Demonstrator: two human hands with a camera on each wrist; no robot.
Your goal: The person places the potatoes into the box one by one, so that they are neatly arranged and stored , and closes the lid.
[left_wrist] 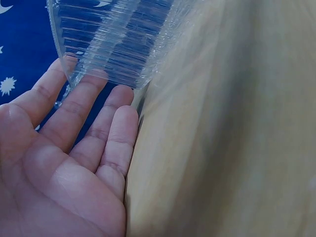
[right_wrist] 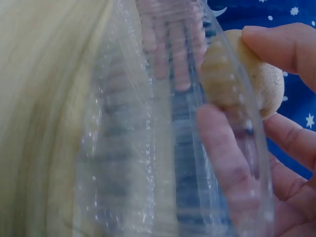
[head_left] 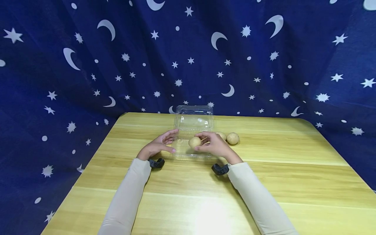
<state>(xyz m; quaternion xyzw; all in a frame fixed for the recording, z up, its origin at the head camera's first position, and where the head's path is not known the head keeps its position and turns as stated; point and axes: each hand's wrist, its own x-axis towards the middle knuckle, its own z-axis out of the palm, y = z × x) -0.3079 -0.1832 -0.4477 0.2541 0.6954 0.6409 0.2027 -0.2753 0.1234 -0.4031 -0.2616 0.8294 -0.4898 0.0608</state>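
A clear plastic clamshell container (head_left: 188, 156) stands on the table with its lid (head_left: 194, 122) raised at the back. My right hand (head_left: 215, 144) pinches a round tan potato (head_left: 194, 143) between thumb and fingers, over the container's base. In the right wrist view the speckled potato (right_wrist: 272, 89) shows partly through the ribbed plastic wall. At the container's left side is my left hand (head_left: 160, 143), palm facing inward. Its fingers (left_wrist: 116, 138) are extended in the left wrist view, with the fingertips by the container's ribbed side (left_wrist: 113, 44); firm contact is hard to judge.
Two more potatoes lie right of the container: one (head_left: 233, 138) in full view, the other (head_left: 221, 135) partly behind my right hand. The wooden table (head_left: 176, 195) ends at a dark blue curtain (head_left: 194, 71) with moons and stars. A black strap (head_left: 157, 163) circles my left wrist.
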